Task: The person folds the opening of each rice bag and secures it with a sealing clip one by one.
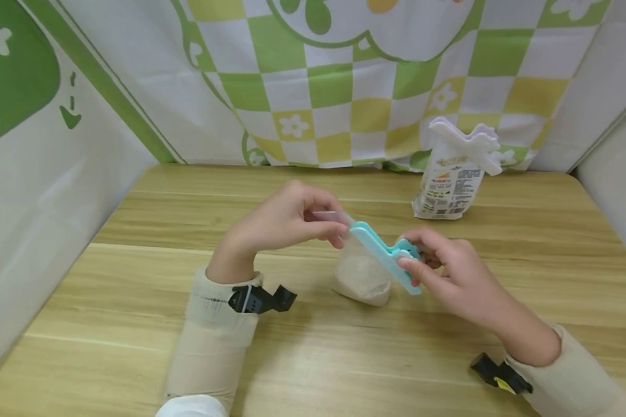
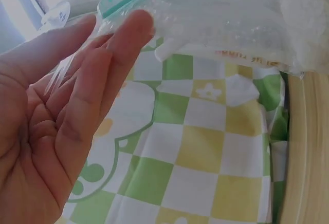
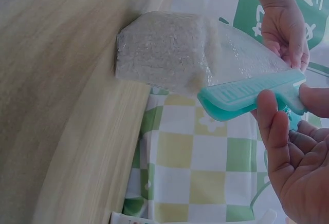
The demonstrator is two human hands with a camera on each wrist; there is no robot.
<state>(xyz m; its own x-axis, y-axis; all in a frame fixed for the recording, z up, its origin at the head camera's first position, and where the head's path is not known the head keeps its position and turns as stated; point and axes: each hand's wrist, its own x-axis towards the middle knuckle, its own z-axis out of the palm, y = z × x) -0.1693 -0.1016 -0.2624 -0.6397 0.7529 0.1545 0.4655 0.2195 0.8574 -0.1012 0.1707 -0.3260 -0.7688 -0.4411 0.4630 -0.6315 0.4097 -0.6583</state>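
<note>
A clear plastic bag [image 1: 362, 278] of white, rice-like grains stands on the wooden table in front of me, its lower part filled. My left hand [image 1: 287, 223] pinches the bag's gathered top between thumb and fingers. In my right hand [image 1: 456, 278] is a teal bag clip [image 1: 383, 255], held by its handle end between thumb and fingers. The clip slants across the upper part of the bag, just below my left fingertips. Seen from the right wrist, its long jaws lie along the plastic [image 3: 241, 54]; whether they are clamped on it I cannot tell.
Farther back on the right stands a white printed packet [image 1: 448, 188] with a white clip [image 1: 466, 145] across its top. The wooden table [image 1: 135, 278] ends at a checked green and yellow cloth [image 1: 328, 87]. Each sleeve carries a black wrist camera [image 1: 261, 299].
</note>
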